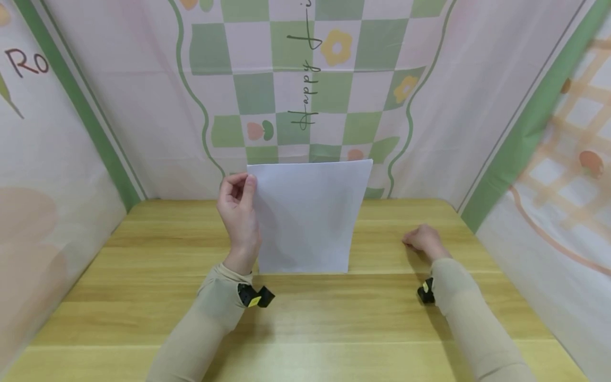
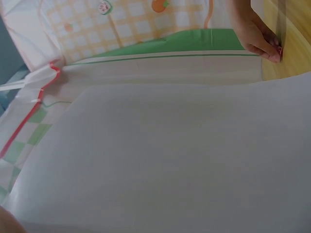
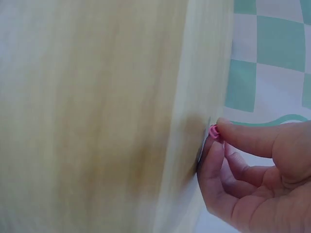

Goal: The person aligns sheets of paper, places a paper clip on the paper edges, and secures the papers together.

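Observation:
My left hand (image 1: 238,212) pinches a white sheet of paper (image 1: 305,217) by its upper left corner, thumb in front. The paper stands nearly upright above the table, and whether it is one sheet or several I cannot tell. In the left wrist view the paper (image 2: 165,160) fills most of the picture, with a bit of a finger (image 2: 8,222) at the lower left. Off to the right, low over the table, my right hand (image 1: 424,241) pinches a small pink clip (image 3: 214,131) between thumb and fingers. Most of the clip is hidden by the fingertips.
A wooden table (image 1: 305,323) lies beneath both hands. Behind it hangs a checked green and white cloth (image 1: 291,90); printed cloths (image 1: 568,159) also close off the sides. Each wrist carries a small black camera (image 1: 255,296).

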`<state>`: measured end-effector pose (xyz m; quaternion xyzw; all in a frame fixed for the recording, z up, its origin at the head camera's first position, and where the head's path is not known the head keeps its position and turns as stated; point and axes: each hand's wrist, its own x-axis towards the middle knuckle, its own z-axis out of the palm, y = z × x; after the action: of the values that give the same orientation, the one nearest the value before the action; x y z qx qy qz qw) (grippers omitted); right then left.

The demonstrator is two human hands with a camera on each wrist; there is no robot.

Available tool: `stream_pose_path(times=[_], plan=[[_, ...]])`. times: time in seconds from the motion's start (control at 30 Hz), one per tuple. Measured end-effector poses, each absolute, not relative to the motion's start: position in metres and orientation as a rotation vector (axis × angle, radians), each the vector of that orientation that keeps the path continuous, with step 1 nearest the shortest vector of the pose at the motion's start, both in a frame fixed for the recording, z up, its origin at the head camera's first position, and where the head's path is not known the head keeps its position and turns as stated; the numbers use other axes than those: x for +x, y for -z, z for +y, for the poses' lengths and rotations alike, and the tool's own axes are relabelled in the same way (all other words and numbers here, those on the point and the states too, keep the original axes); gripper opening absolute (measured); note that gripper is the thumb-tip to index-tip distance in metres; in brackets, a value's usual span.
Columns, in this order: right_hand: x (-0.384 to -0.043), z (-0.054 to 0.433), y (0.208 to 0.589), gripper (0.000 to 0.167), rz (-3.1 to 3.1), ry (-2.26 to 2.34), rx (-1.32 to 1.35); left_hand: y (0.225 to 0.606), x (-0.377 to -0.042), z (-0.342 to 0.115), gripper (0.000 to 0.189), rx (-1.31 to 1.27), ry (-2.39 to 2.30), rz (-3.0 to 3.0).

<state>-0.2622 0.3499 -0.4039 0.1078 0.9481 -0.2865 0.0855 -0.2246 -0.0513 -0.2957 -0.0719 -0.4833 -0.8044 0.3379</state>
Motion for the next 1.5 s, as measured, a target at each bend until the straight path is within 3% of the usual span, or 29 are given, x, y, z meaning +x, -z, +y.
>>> stream_pose_path(times=[0.13, 0.77, 1.0, 1.27, 1.5], plan=[[-0.260, 0.351, 0.405, 0.028, 2.810, 0.952, 0.352, 0.296, -0.224, -0.051, 0.005, -0.195, 2.092, -1.266], [-0.257, 0.346, 0.397, 0.026, 2.737, 1.232, 0.347, 0.297, -0.225, -0.049, 0.005, -0.194, 2.080, -1.265], [-0.253, 0.339, 0.386, 0.028, 2.908, 1.042, 0.305, 0.297, -0.225, -0.049, 0.008, -0.203, 2.079, -1.258], [-0.250, 0.327, 0.372, 0.029, 2.941, 1.075, 0.279, 0.297, -0.225, -0.048, 0.007, -0.212, 2.092, -1.231], [-0.247, 0.317, 0.358, 0.027, 2.993, 1.149, 0.204, 0.297, -0.225, -0.049, 0.017, -0.221, 2.061, -1.262]])
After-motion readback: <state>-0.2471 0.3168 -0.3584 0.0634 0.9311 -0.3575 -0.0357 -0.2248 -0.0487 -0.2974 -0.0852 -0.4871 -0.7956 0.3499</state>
